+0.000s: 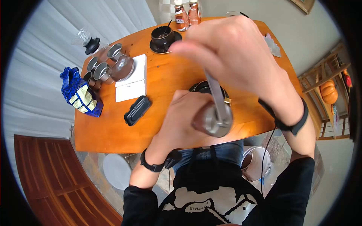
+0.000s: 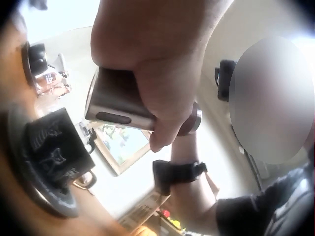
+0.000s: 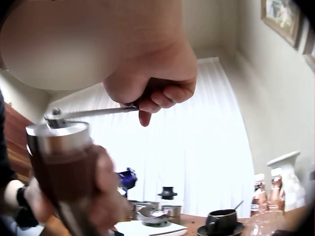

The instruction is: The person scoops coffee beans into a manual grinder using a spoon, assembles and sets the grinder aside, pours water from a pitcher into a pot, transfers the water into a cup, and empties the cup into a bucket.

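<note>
Looks to be mid-crank: gripping the tilted grinder [image 3: 64, 177] above the table [image 1: 166, 81] in the left hand [image 1: 179, 118], with fingers wrapped round the body, and holding the far end of the crank [image 3: 98, 112] in the curled fingers of the right hand [image 1: 230, 52]. Calls for a firm hold low down and a smooth, level push round, well clear of the near cup [image 2: 59, 147] just beyond the grinder, the closest obstacle. Also to be seen left of the grinder: case [image 1: 138, 110], book [image 1: 126, 93] and blue bag [image 1: 81, 92]; well beyond it, far cup [image 1: 162, 37] and bottles [image 1: 181, 17].
</note>
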{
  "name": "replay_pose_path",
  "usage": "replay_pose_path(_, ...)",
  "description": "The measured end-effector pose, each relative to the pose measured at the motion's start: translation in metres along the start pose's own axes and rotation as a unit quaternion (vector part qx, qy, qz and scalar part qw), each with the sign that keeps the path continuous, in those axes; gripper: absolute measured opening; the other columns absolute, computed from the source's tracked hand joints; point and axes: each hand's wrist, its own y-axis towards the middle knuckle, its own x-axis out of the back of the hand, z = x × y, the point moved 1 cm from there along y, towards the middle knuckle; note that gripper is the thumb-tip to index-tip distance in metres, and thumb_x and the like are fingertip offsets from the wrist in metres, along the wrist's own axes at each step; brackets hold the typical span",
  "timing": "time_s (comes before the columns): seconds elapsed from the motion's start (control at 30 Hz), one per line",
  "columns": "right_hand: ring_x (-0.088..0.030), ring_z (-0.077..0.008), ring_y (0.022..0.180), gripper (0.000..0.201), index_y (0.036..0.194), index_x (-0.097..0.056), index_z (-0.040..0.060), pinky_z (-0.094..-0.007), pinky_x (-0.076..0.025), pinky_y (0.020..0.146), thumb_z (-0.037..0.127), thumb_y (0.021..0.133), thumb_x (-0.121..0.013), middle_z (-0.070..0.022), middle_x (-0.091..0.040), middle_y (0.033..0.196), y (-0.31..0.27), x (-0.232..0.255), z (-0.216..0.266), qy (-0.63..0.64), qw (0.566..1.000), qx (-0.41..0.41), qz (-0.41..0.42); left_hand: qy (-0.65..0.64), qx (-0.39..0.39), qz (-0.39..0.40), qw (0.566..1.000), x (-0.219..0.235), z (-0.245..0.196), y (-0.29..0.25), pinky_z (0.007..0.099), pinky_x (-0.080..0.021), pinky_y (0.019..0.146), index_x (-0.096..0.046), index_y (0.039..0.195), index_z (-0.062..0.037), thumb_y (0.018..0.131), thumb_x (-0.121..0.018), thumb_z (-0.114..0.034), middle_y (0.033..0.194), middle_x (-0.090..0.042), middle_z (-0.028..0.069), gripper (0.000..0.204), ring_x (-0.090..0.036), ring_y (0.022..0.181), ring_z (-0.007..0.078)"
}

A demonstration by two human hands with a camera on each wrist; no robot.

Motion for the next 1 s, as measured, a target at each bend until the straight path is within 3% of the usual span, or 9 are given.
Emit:
replay_pose_path(0.07, -0.061, -0.0283, 0.054, 0.016, 0.082, -0.064, 0.0103, -0.0420, -0.047, 0.049, 0.026, 0.087, -0.066, -0.0082, -0.060, 0.062, -0.017, -0.011, -0.024, -0.017, 0.987, -0.155, 0.025, -0.070, 0.119, -0.074, 0.988, 0.013, -0.001, -0.005, 0.0385, -0.045, 0.085, -0.063, 0.111, -0.0069, 0.064, -0.088, -0.018, 0.094, -0.069, 0.0101, 0.054, -0.066, 0.090, 0.0292)
replay_pose_path(0.23, -0.054, -0.0175, 0.046, 0.013, 0.084, -0.063, 0.0152, -0.0324, -0.042, 0.043, 0.018, 0.075, -0.072, -0.0004, -0.049, 0.055, -0.053, -0.011, 0.047, 0.104, 0.993, -0.057, -0.021, -0.087, 0.270, -0.202, 0.937, 0.025, 0.024, 0.007, 0.0422, -0.051, 0.082, -0.062, 0.114, -0.0049, 0.069, -0.087, -0.015, 0.093, -0.071, 0.0087, 0.052, -0.067, 0.089, 0.0321)
replay_pose_path(0.4, -0.056, -0.0174, 0.053, 0.021, 0.085, -0.068, 0.0181, -0.0311, -0.039, 0.045, 0.029, 0.068, -0.074, 0.0006, -0.051, 0.060, 0.000, 0.004, 0.059, 0.061, 0.991, 0.047, -0.113, 0.049, 0.101, -0.012, 0.994, 0.010, 0.006, 0.013, 0.0408, -0.047, 0.093, -0.063, 0.114, -0.0083, 0.073, -0.085, -0.016, 0.100, -0.071, 0.0087, 0.048, -0.068, 0.095, 0.0294)
replay_pose_path(0.5, -0.057, -0.0208, 0.052, 0.015, 0.083, -0.069, 0.0159, -0.0325, -0.041, 0.046, 0.027, 0.074, -0.072, -0.0008, -0.054, 0.060, 0.020, 0.011, 0.006, -0.093, 0.994, -0.014, 0.057, 0.047, -0.012, 0.027, 0.998, 0.010, -0.004, 0.007, 0.0402, -0.048, 0.096, -0.064, 0.112, -0.0076, 0.072, -0.088, -0.019, 0.101, -0.072, 0.0071, 0.048, -0.069, 0.096, 0.0269)
replay_pose_path(0.63, -0.059, -0.0247, 0.048, 0.008, 0.087, -0.067, 0.0161, -0.0351, -0.042, 0.041, 0.023, 0.083, -0.068, -0.0027, -0.053, 0.055, -0.036, -0.007, -0.015, -0.008, 0.994, -0.112, -0.017, -0.193, 0.293, -0.169, 0.921, 0.029, 0.011, -0.001, 0.0316, -0.055, 0.082, -0.061, 0.113, -0.0016, 0.067, -0.091, -0.011, 0.097, -0.072, 0.0076, 0.056, -0.069, 0.089, 0.0154)
replay_pose_path(0.7, -0.054, -0.0229, 0.044, 0.009, 0.087, -0.066, 0.0156, -0.0348, -0.039, 0.040, 0.024, 0.085, -0.068, 0.0000, -0.049, 0.053, -0.041, 0.000, 0.018, 0.045, 0.997, -0.058, -0.035, -0.078, 0.269, -0.176, 0.944, 0.035, 0.018, 0.012, 0.0321, -0.055, 0.081, -0.061, 0.114, -0.0040, 0.069, -0.090, -0.012, 0.094, -0.071, 0.0070, 0.054, -0.068, 0.086, 0.0155)
replay_pose_path(0.73, -0.056, -0.0250, 0.050, 0.025, 0.101, -0.069, 0.0143, -0.0309, -0.043, 0.047, 0.025, 0.078, -0.073, -0.0025, -0.056, 0.060, -0.032, 0.010, 0.043, 0.034, 0.985, -0.091, 0.141, -0.048, 0.261, -0.163, 0.950, 0.029, 0.016, 0.015, 0.0317, -0.054, 0.079, -0.061, 0.114, -0.0059, 0.070, -0.089, -0.012, 0.094, -0.071, 0.0073, 0.053, -0.067, 0.084, 0.0161)
replay_pose_path(0.8, -0.055, -0.0233, 0.050, 0.018, 0.084, -0.064, 0.0152, -0.0304, -0.039, 0.045, 0.030, 0.078, -0.073, -0.0029, -0.051, 0.057, -0.023, 0.000, 0.066, 0.126, 0.988, 0.025, -0.085, -0.123, 0.288, -0.068, 0.947, 0.021, 0.015, 0.015, 0.0298, -0.052, 0.076, -0.062, 0.114, -0.0104, 0.069, -0.088, -0.014, 0.095, -0.070, 0.0093, 0.052, -0.064, 0.082, 0.0178)
replay_pose_path(1.0, -0.059, -0.0299, 0.049, 0.036, 0.064, -0.065, 0.0056, -0.0428, -0.045, 0.048, 0.027, 0.092, -0.063, -0.0099, -0.054, 0.050, 0.013, 0.005, 0.008, 0.001, 0.996, -0.042, -0.084, 0.007, 0.014, 0.059, 0.998, 0.018, -0.014, 0.003, 0.0314, -0.052, 0.080, -0.061, 0.116, -0.0087, 0.067, -0.090, -0.013, 0.099, -0.071, 0.0074, 0.057, -0.064, 0.086, 0.0160)
